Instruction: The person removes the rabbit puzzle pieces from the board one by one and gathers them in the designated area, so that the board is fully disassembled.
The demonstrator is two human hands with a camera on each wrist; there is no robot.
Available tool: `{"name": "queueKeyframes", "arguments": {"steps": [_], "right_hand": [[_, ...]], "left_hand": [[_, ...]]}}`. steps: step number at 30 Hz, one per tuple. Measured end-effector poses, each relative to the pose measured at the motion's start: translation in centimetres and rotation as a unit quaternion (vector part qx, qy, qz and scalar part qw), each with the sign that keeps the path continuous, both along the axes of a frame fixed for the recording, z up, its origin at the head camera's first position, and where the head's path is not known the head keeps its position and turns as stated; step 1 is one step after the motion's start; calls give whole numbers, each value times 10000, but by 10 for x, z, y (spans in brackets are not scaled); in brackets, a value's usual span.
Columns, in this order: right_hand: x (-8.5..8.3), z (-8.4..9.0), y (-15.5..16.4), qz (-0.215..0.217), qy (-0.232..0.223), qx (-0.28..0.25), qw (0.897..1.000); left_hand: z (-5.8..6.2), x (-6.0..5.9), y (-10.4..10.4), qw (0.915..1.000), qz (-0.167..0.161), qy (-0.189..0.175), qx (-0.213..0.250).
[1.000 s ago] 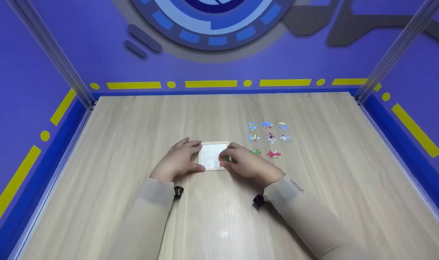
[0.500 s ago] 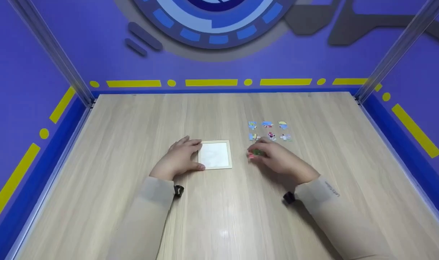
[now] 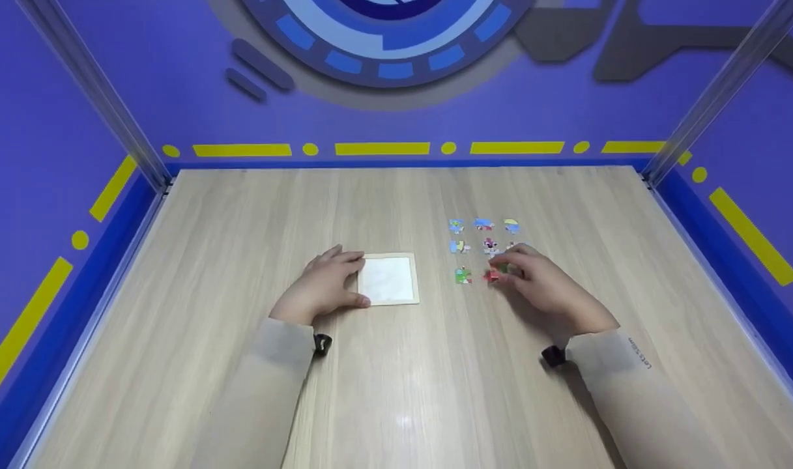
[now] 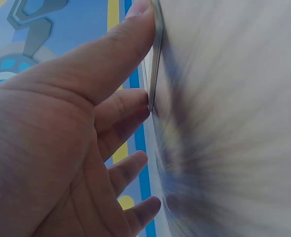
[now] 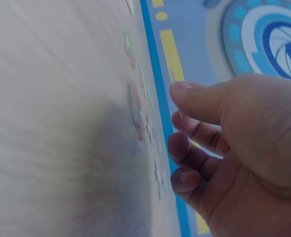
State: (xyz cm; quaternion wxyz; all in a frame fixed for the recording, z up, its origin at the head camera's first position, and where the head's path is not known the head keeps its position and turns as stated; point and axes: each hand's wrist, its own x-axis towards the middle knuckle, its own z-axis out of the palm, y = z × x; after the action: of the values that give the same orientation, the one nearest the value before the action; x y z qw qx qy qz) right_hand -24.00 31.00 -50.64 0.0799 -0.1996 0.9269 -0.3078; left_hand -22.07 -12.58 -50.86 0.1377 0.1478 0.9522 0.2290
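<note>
A square tray puzzle frame point(image 3: 416, 280) with a pale rim and white inside lies flat on the table. My left hand point(image 3: 321, 286) rests at its left side, thumb on the near corner and index finger by the far corner. The other left fingers are spread loosely, as the left wrist view shows. My right hand point(image 3: 543, 283) pinches a jigsaw piece point(image 5: 181, 116) between thumb and index finger, its thin edge showing in the right wrist view. Just below those fingertips lies a red jigsaw piece point(image 3: 491, 276). Left of it is a green piece point(image 3: 462, 275).
Behind the right hand, several jigsaw pieces lie in rows, including a pink-and-white one point(image 3: 490, 246) and a blue one point(image 3: 483, 224). The wooden table point(image 3: 396, 378) is bordered by blue walls point(image 3: 396, 124) at the back and sides.
My right hand has moved right with the pinched piece, from over the frame to beside the red piece. The green piece is uncovered again. My left hand has stayed at the frame.
</note>
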Motion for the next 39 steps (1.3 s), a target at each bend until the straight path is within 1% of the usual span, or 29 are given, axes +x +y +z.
{"name": "queueKeyframes", "arguments": {"steps": [4,11,18,26,29,39], "right_hand": [[-1,-4,4,-91,-44,-66,9999],[-4,-12,16,-231,68,-93,9997],[-8,-12,36,-523,-104,-369,9979],[-13,-13,53,-710,-249,-288,9967],[-14,-14,57,-687,-320,-280,9967],[-14,-18,60,-392,-407,-93,9984]], "left_hand": [[1,0,-1,10000,10,29,-29],[0,0,0,10000,-25,-27,-32],[-2,0,1,9999,12,-168,-7],[-1,-2,0,9999,23,-137,8],[0,-2,0,9999,20,-141,10],[0,-2,0,9999,18,-141,-15]]}}
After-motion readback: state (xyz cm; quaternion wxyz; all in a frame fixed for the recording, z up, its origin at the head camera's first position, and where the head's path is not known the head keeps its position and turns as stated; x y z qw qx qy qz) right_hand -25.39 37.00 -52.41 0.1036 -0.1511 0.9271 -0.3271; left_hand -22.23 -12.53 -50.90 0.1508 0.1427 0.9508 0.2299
